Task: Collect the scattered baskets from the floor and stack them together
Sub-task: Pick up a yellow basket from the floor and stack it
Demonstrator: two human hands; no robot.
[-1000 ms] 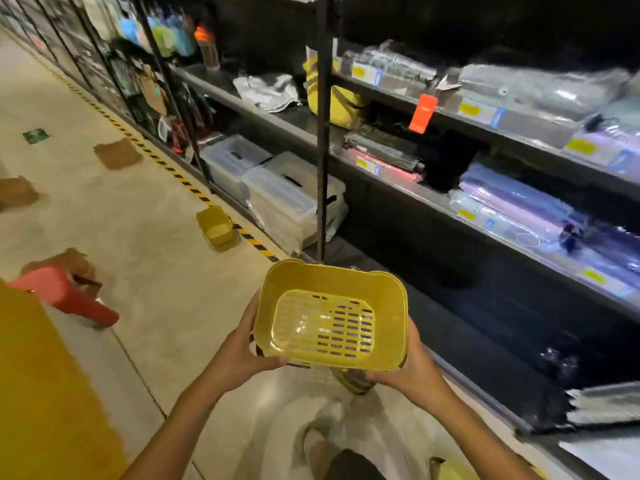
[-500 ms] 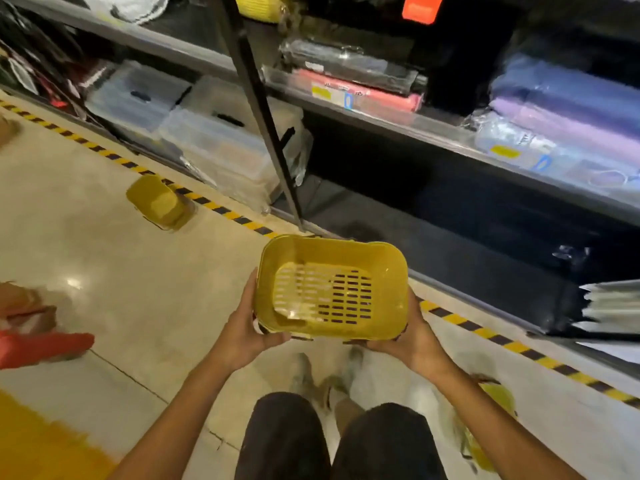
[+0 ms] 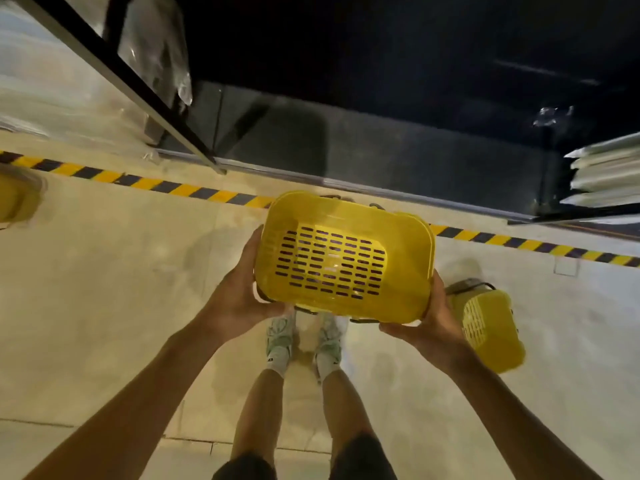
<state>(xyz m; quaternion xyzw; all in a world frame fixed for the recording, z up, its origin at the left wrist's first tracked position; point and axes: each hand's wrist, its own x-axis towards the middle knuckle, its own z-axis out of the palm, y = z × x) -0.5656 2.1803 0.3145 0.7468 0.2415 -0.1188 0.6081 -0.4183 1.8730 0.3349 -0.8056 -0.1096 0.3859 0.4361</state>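
Note:
I hold a yellow plastic basket with a slotted bottom in front of me, above my feet, its opening facing up at me. My left hand grips its left side and my right hand grips its right lower corner. A second yellow basket lies tipped on its side on the floor just right of my right hand. At the left frame edge a third yellow basket shows blurred on the floor.
A black-and-yellow hazard stripe runs across the floor ahead of my feet. Beyond it stands a dark shelf unit with a slanted black upright. White flat packs lie on the low shelf at right.
The view has tipped down toward my feet and the floor. The basket on the right floor has come fully into view, and the left one has slid to the frame edge. Both hands keep hold.

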